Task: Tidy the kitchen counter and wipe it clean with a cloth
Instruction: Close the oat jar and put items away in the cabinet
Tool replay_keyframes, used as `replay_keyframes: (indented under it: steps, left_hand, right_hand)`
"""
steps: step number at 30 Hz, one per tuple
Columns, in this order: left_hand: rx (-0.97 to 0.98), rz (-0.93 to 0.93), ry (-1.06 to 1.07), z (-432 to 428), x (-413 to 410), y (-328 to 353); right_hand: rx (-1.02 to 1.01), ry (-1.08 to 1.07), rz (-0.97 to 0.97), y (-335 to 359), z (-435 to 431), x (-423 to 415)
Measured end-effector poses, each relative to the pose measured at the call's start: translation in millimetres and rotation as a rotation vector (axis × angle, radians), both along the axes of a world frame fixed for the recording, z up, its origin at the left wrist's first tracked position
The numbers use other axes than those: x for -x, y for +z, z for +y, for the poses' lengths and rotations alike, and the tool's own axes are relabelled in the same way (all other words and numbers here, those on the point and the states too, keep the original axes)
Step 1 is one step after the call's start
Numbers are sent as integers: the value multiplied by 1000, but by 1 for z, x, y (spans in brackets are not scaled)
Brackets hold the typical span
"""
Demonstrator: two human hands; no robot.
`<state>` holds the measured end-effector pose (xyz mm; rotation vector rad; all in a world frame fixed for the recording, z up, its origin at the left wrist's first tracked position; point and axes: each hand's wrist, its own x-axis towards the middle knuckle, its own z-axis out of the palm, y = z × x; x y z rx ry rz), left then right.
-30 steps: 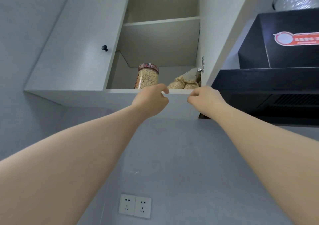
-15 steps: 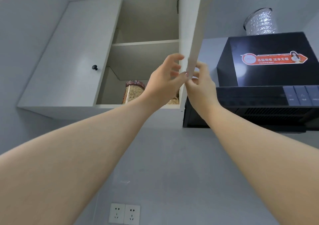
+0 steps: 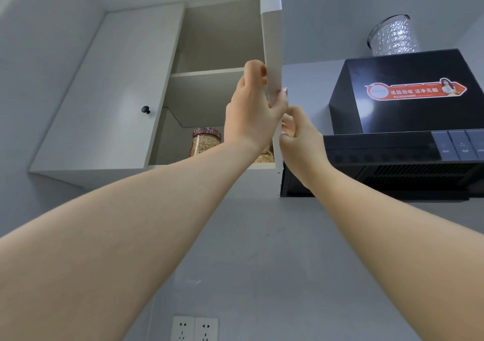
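While both reach overhead, left hand (image 3: pixel 251 115) grips cabinet door (image 3: pixel 272 52) edge, right hand (image 3: pixel 301 141) curled just below, grip unclear.

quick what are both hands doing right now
left hand: grips the edge of the open cabinet door
right hand: fingers curled against the same door, grip cannot be told

Soft even light, hood (image 3: pixel 408 89) glare.

Forearms (image 3: pixel 131 236) bare, unsleeved to frame edge; left hand (image 3: pixel 251 115), right hand (image 3: pixel 301 141) ungloved; pale thumbnail (image 3: pixel 285 89).
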<state>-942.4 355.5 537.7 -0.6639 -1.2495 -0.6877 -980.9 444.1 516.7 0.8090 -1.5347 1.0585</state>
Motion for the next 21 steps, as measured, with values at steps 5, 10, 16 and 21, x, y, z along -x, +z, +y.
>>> replay_keyframes:
  steps: [5, 10, 16, 21]
  left_hand:
    - [-169, 13, 6, -18, 10, 0]
    - [-262, 3, -149, -46, 27, -1]
    - [-343, -37, -151, -73, 46, -3]
    - [-346, -173, -83, -96, 61, -8]
  right_hand:
    - [-74, -17, 30, 2, -17, 10]
    - [-153, -62, 56, 4, -38, 20]
    - [-208, -120, 62, 3, -59, 28]
    - [-291, -219, 44, 10, -73, 38]
